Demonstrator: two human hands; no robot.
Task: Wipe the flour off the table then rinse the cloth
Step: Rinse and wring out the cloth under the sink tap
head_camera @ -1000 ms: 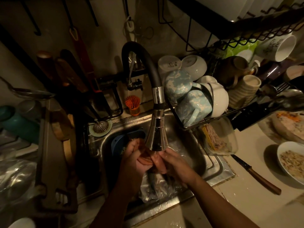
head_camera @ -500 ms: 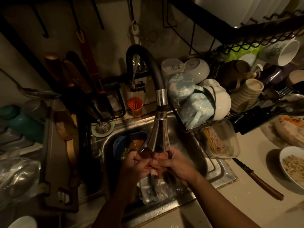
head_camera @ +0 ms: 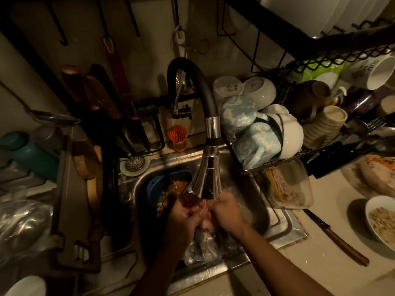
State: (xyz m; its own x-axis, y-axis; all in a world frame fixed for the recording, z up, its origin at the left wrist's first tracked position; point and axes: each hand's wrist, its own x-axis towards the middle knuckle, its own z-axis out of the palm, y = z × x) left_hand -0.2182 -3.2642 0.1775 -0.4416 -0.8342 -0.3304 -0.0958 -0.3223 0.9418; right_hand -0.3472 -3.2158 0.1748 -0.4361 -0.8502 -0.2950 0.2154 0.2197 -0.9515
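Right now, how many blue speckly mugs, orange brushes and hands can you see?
blue-and-white mugs: 2
orange brush: 1
hands: 2, left hand and right hand, both gripping the cloth under the tap
Total: 5

The left hand and right hand are bare and wet, forearms bare too.

You can count 2 hands, 1 cloth, 1 faucet, 2 blue-marbled mugs, 1 knife, 1 orange brush and 1 bowl of food.
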